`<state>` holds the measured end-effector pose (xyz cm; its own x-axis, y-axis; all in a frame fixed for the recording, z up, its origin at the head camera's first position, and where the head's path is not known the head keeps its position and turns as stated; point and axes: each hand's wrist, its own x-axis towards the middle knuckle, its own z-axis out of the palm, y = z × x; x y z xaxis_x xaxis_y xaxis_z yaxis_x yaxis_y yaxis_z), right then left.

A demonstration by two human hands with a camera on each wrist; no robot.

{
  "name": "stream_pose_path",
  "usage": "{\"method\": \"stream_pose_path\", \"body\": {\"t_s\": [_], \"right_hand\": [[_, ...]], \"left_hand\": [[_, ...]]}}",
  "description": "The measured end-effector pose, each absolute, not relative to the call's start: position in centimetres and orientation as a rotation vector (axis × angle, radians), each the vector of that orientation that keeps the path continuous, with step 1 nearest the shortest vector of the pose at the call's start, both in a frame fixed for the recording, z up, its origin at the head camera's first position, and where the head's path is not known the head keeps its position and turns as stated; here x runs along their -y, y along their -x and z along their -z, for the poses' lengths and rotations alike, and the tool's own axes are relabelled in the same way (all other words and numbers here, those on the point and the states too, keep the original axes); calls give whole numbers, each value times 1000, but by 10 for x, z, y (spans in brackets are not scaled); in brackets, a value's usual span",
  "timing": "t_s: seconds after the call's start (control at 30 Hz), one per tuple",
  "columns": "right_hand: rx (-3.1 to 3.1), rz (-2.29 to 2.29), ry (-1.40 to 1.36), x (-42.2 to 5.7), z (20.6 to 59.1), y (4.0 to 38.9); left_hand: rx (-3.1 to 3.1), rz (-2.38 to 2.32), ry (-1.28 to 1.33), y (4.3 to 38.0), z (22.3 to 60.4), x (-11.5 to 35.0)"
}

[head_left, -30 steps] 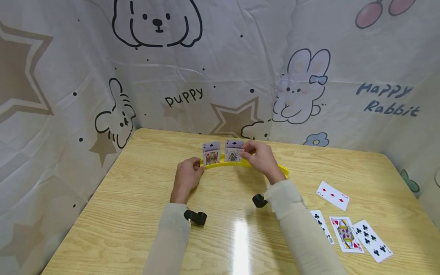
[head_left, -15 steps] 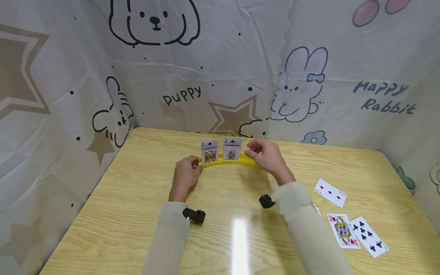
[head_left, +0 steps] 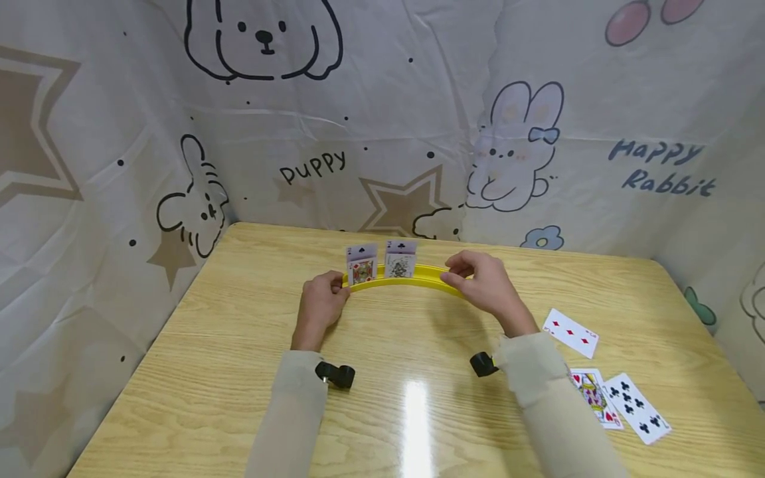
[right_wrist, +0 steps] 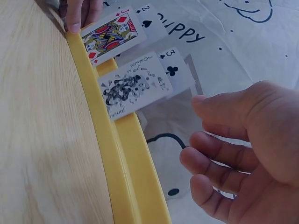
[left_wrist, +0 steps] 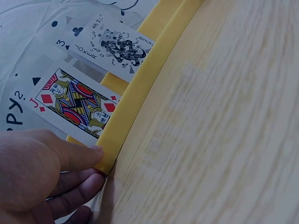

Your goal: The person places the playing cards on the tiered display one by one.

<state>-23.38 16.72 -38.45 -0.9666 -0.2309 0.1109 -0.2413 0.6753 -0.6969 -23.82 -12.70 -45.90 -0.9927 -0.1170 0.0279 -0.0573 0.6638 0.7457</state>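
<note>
My left hand [head_left: 319, 307] pinches the left end of a curved yellow card holder [head_left: 427, 282] between thumb and fingers. Two pairs of playing cards stand in its slots. On the left, a jack of diamonds [left_wrist: 74, 105] stands in front of a two of spades [right_wrist: 147, 23]. Further right, a joker [right_wrist: 133, 88] partly covers a three of clubs [right_wrist: 176, 72]. My right hand [head_left: 487, 285] hovers by the holder's right part with relaxed, parted fingers and holds nothing. In the head view it hides the holder's right end.
Loose cards lie face up on the wooden table [head_left: 209, 385] at the right: a three of diamonds [head_left: 570, 333], a queen of hearts [head_left: 593, 396] partly under the right sleeve, and a club card [head_left: 637, 408]. A patterned curtain [head_left: 287, 113] hangs behind the table.
My right hand has moved from the joker and three of clubs rightward along the holder, leaving both cards standing. My left hand stays at the left end. The head view has shifted slightly.
</note>
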Motion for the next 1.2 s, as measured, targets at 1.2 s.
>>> {"method": "stream_pose_path", "body": {"t_s": [1.2], "right_hand": [[2919,-1099,-298,-220,387,178]], "left_hand": [[2825,1242,-176,238,458,126]]}}
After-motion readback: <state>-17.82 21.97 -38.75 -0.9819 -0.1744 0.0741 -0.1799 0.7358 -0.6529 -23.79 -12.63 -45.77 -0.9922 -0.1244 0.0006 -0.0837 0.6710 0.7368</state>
